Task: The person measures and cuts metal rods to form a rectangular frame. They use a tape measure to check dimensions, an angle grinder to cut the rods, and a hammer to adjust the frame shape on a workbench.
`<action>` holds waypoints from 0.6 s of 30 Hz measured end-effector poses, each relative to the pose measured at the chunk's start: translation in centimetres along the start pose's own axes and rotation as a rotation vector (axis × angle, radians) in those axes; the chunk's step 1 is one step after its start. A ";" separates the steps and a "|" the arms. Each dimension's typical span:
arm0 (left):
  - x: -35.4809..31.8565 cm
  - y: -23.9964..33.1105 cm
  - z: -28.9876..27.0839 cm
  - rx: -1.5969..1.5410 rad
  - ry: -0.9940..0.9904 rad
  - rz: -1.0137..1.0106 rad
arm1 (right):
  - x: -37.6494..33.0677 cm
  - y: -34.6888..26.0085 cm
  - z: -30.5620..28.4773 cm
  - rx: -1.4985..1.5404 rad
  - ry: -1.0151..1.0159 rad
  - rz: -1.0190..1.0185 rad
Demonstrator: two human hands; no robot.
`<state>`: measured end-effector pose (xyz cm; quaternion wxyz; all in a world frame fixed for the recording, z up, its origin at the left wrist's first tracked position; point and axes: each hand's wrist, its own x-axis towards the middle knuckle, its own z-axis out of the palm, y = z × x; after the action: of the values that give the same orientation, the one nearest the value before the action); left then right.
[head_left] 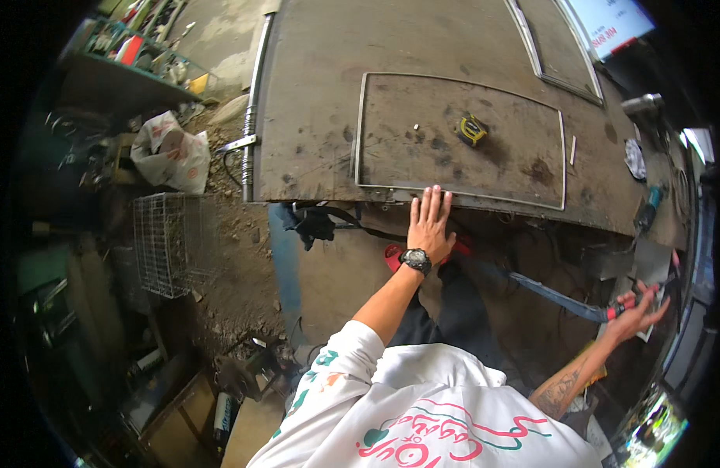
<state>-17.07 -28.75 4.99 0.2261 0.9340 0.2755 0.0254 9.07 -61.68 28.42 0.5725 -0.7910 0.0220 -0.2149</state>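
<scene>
My left hand [430, 222] lies flat, fingers straight and close together, on the near edge of a thin rectangular metal frame [361, 132]. The frame rests on a rusty steel worktable [313, 70]. There is a black watch [415, 260] on that wrist. A yellow and black tape measure [471, 129] sits inside the frame, well beyond the fingertips. My right hand [639, 310] is stretched out low to the right with its fingers spread. It is at the red grip [614, 312] of a long blue bar [547, 290] under the table and is not closed around it.
A second metal frame [559, 54] lies at the table's far right. A teal power tool [649, 204] sits near the right edge. A black clamp [314, 226] hangs under the front edge. On the dirt floor to the left are a wire cage [173, 242], a white bag [173, 152] and a cluttered shelf [134, 62].
</scene>
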 end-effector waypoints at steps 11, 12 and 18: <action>0.8 -0.2 0.3 -0.036 0.025 0.009 | -8.9 4.5 7.2 0.247 -0.410 0.204; 0.8 0.0 0.1 -0.085 0.019 -0.005 | -8.9 4.2 7.1 0.192 -0.418 0.236; -3.2 0.7 -0.6 -0.275 0.160 0.197 | -4.4 3.1 3.2 0.000 -0.382 0.388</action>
<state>-19.49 -30.70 6.06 0.3254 0.9117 0.1937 0.1591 6.92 -58.66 23.39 0.5969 -0.7980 0.0648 0.0517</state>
